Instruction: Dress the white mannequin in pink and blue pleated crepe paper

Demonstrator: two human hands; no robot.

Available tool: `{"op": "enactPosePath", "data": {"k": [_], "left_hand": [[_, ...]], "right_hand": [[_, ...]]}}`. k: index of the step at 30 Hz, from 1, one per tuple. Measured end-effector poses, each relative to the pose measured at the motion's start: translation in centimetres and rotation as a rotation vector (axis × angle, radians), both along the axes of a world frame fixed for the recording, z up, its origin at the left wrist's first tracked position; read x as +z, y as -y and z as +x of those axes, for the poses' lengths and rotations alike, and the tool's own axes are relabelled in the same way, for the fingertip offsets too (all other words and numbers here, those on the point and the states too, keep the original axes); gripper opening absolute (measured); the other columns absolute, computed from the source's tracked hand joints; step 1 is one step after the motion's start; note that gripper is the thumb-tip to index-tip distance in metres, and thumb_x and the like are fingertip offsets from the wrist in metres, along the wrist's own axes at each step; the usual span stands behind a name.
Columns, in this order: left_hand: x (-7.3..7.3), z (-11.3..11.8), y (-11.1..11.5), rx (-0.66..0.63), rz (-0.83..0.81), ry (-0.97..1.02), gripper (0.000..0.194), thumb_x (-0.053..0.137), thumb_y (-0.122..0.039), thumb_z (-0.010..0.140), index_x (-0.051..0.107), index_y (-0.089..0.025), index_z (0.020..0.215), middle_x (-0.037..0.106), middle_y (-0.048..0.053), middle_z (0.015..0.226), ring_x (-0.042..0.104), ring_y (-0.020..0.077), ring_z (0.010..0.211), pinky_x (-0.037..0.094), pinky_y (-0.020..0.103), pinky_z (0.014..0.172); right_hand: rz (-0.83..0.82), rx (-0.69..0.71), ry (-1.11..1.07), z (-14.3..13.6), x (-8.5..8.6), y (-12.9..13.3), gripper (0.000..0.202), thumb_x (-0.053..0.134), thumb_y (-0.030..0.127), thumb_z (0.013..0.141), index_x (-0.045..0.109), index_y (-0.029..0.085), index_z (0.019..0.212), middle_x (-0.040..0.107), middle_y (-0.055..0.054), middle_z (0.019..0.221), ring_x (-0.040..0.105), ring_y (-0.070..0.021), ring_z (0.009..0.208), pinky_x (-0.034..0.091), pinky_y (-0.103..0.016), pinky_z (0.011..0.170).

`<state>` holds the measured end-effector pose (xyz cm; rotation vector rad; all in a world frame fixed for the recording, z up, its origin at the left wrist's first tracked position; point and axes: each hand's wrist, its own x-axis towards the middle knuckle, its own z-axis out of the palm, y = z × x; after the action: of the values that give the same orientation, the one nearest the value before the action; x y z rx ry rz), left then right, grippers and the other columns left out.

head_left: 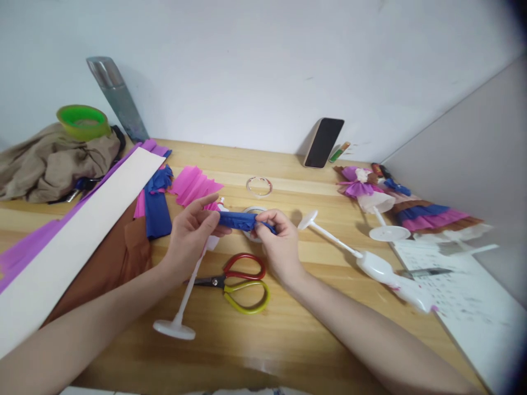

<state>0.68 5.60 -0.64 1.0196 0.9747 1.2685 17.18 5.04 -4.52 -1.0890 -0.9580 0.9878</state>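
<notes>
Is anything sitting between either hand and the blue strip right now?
Nothing visible. The left hand and right hand both pinch the blue strip, one toward each end. The scissors lie on the table nearer the person, not between hand and strip.

The blue strip (236,220) is deep blue and looks like crepe paper, narrow, with creases along it and a ruffled lower edge. It hangs above the worktop (313,329), stretched nearly level between 2 hands. Its 1 end is pinched between the thumb and fingers of the left hand (189,233); the right hand (282,241) grips it near the other end, where a short crumpled bit pokes out past the thumb.
</notes>
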Motion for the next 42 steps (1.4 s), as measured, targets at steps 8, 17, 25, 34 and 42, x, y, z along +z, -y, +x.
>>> {"op": "enactPosePath", "data": {"k": [8, 17, 25, 34, 42], "left_hand": [[0.9, 0.2, 0.0, -0.09, -0.124, 0.295, 0.023, 0.065, -0.014, 0.069, 0.053, -0.019, 0.089, 0.074, -0.002, 0.068, 0.076, 0.0209, 0.063, 0.059, 0.027, 0.06], [0.7, 1.8, 1.3, -0.209, -0.238, 0.258, 0.037, 0.084, -0.014, 0.062, 0.068, -0.016, 0.095, 0.078, 0.002, 0.085, 0.073, 0.0133, 0.061, 0.058, 0.02, 0.059], [0.5, 3.0, 1.6, -0.132, -0.233, 0.136, 0.029, 0.092, -0.028, 0.051, 0.075, -0.013, 0.069, 0.074, 0.002, 0.061, 0.066, 0.01, 0.049, 0.053, 0.017, 0.05], [0.1, 1.2, -0.2, -0.253, -0.167, 0.132, 0.029, 0.088, -0.037, 0.059, 0.074, -0.013, 0.066, 0.071, 0.004, 0.054, 0.064, 0.011, 0.045, 0.05, 0.018, 0.048], [0.8, -1.1, -1.5, -0.503, -0.041, 0.049, 0.031, 0.084, -0.044, 0.067, 0.072, -0.015, 0.069, 0.064, 0.002, 0.045, 0.054, 0.0102, 0.035, 0.037, 0.019, 0.038]], "right_hand": [[-0.102, 0.032, -0.263, -0.5, 0.5, 0.1, 0.014, 0.07, 0.019, 0.064, 0.059, 0.02, 0.073, 0.058, 0.01, 0.05, 0.053, -0.0078, 0.047, 0.04, -0.022, 0.054], [-0.104, 0.061, -0.363, -1.1, 1.4, 1.2, 0.02, 0.078, 0.025, 0.067, 0.061, 0.021, 0.078, 0.065, 0.006, 0.059, 0.06, -0.011, 0.055, 0.048, -0.024, 0.057], [-0.077, 0.154, -0.418, -2.5, 0.6, 2.3, 0.021, 0.077, 0.031, 0.075, 0.058, 0.025, 0.081, 0.051, 0.01, 0.051, 0.044, -0.0088, 0.04, 0.047, -0.027, 0.047], [0.007, 0.145, -0.262, -2.5, 0.7, 2.8, 0.018, 0.078, 0.028, 0.073, 0.061, 0.024, 0.079, 0.065, 0.005, 0.064, 0.059, -0.0133, 0.059, 0.05, -0.03, 0.063], [0.029, 0.258, -0.293, -1.6, 0.3, 3.0, 0.03, 0.067, 0.05, 0.081, 0.07, 0.021, 0.072, 0.065, -0.001, 0.067, 0.06, -0.0168, 0.063, 0.049, -0.031, 0.065]]}}
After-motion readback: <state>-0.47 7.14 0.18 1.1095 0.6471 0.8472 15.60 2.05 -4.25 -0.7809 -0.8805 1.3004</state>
